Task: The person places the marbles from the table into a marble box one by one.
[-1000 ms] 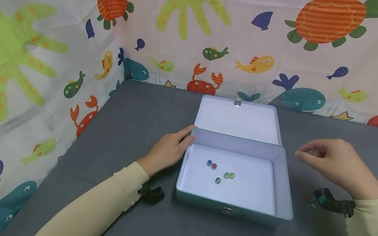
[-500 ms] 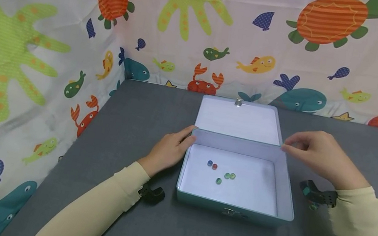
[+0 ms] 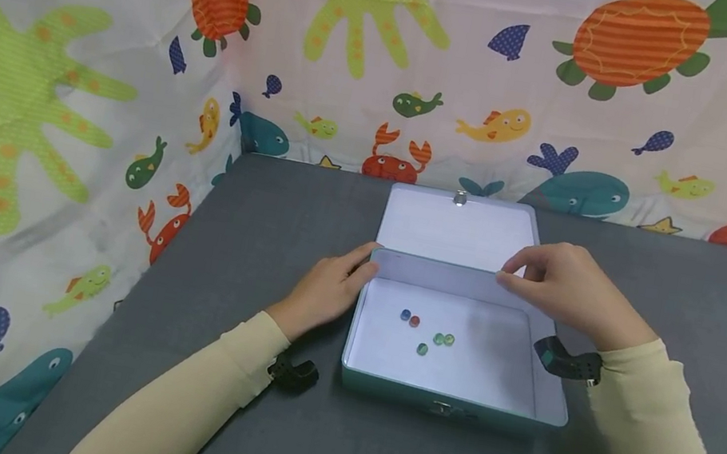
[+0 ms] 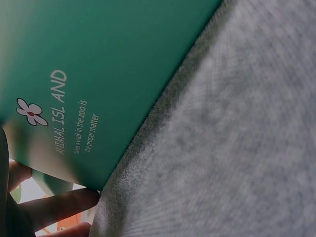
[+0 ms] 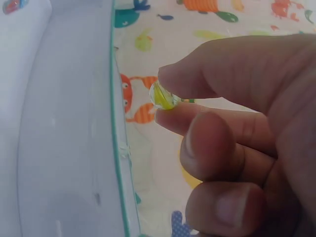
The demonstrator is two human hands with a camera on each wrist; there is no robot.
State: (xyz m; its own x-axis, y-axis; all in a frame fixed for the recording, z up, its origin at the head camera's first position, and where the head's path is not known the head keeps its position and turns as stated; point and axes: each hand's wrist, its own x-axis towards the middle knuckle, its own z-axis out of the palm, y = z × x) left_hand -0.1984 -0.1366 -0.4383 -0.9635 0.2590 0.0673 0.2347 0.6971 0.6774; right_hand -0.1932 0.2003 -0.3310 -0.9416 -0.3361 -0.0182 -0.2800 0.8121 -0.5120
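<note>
An opened green tin box [image 3: 448, 409] with a white inside stands on the table, its lid [image 3: 454, 227] folded back. On its floor lie a blue marble [image 3: 405, 315], a red marble [image 3: 415, 321] and a few green ones [image 3: 439, 338]. My left hand [image 3: 326, 289] holds the box at its back left corner; in the left wrist view, its fingers [image 4: 64, 205] reach round the corner past the printed side wall [image 4: 128, 64]. Above the back right of the box, my right hand [image 3: 571, 292] pinches a clear marble with a yellow swirl [image 5: 164, 97] between thumb and forefinger.
A grey cloth [image 3: 273, 243] covers the table. Behind and to the left hangs a white curtain [image 3: 354, 112] printed with sea animals. Both wrists carry a black camera mount, the right one [image 3: 566, 360] overlapping the box's right wall in the head view.
My right hand has moved left, from beside the box to over its back right part. My left hand and the marbles in the box have stayed put.
</note>
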